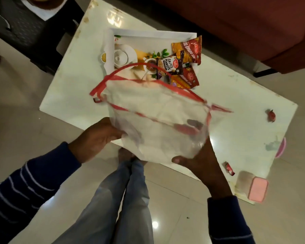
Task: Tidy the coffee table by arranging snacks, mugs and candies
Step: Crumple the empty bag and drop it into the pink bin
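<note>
Left hand (99, 136) grips the left lower edge of a clear zip bag (157, 120), fingers curled under the plastic, thumb side on top. Bag has a red zip strip, mouth gaping toward the far side; it's motion-blurred. A couple of reddish candy shapes seem to sit inside near the right corner, can't count them.

Behind the bag, a white tray (111, 50) on the tabletop (74, 81) holds a white teapot-like piece (121, 56), a small cup with a stirrer, partly hidden by the bag rim, a salted peanuts packet (165, 64) and two orange-red bhujia sev packets (187, 50), one upper, one lower, overlapping the peanuts.

Right hand (199, 161) supports the bag's lower right corner from below, fingers spread flat against the plastic, thumb tip showing at the near edge.

Further right, loose on the tabletop: one red wrapped candy (271, 116) well apart from both hands near the far right edge, another red candy (229, 168) just beside the right wrist. A pink-lidded container (253, 187) lies on its side at the near right corner; a pink round thing (281, 147) peeks over the right edge.

Step, as I read it: collecting candies into the bag, snacks already on the tray. Next move likely needs the right hand to let go, left to keep the mouth open, and pick the nearer candy first.
</note>
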`<state>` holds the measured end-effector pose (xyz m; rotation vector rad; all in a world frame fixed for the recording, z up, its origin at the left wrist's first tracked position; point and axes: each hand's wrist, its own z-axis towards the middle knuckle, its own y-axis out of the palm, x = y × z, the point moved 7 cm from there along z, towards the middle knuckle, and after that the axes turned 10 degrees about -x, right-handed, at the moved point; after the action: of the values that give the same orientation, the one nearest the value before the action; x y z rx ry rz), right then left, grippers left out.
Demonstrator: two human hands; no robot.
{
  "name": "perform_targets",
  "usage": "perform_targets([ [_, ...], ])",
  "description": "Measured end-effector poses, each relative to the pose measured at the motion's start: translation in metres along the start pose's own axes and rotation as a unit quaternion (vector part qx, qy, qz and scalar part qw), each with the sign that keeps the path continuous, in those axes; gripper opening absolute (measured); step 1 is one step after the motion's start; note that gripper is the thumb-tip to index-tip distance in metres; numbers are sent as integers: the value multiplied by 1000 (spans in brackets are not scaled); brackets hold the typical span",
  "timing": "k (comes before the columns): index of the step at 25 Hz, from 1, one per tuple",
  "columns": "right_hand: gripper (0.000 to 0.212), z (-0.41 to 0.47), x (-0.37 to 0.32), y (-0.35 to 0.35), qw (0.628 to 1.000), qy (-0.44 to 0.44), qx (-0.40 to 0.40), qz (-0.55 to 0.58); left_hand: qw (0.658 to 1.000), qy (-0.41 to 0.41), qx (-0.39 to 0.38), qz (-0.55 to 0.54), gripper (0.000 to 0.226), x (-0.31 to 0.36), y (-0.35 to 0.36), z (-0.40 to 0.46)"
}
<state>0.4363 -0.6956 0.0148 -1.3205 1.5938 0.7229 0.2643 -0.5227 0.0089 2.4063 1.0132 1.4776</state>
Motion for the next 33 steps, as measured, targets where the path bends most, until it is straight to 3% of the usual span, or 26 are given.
perform_targets([
  [3, 41, 4, -4, -1, 997, 16, 34, 65, 999, 36, -8, 2, 23, 13, -6, 5],
  [5, 26, 3, -13, -7, 992, 21, 92, 83, 996, 55, 4, 63, 29, 22, -7, 9],
  [9, 24, -5, -11, -8, 976, 57, 176, 114, 985, 93, 80, 126, 58, 22, -14, 13],
  [12, 35, -12, 2, -9, 951, 75, 204, 218, 976, 126, 115, 138, 49, 21, -12, 14],
  [15, 31, -21, 25, -19, 913, 111, 259, 295, 967, 177, 79, 166, 37, 30, 2, 16],
  [19, 35, -40, 41, -43, 926, 97, 294, 216, 971, 145, -3, 190, 28, 26, 34, 29],
  [21, 30, -56, 47, -69, 945, 85, 254, 187, 961, 82, -54, 258, 57, 15, 58, 41],
  [23, 64, -80, 61, -97, 970, 115, 173, 125, 921, 25, -59, 384, 80, 3, 86, 55],
  [25, 95, -111, 76, -122, 982, 169, 88, 11, 872, 40, -8, 488, 63, 0, 121, 70],
  [26, 90, -125, 81, -133, 980, 176, 66, -70, 849, 70, 18, 523, 50, 0, 139, 75],
  [28, 48, -156, 83, -161, 963, 153, 106, -193, 804, 116, 35, 582, 39, -7, 184, 89],
  [30, 21, -189, 87, -192, 958, 119, 164, -204, 780, 136, 25, 610, 40, -17, 223, 104],
  [31, 19, -205, 93, -206, 962, 102, 184, -177, 791, 133, 13, 597, 39, -25, 237, 113],
  [33, 20, -233, 108, -224, 977, 80, 198, -26, 860, 84, -29, 502, 35, -46, 263, 132],
])
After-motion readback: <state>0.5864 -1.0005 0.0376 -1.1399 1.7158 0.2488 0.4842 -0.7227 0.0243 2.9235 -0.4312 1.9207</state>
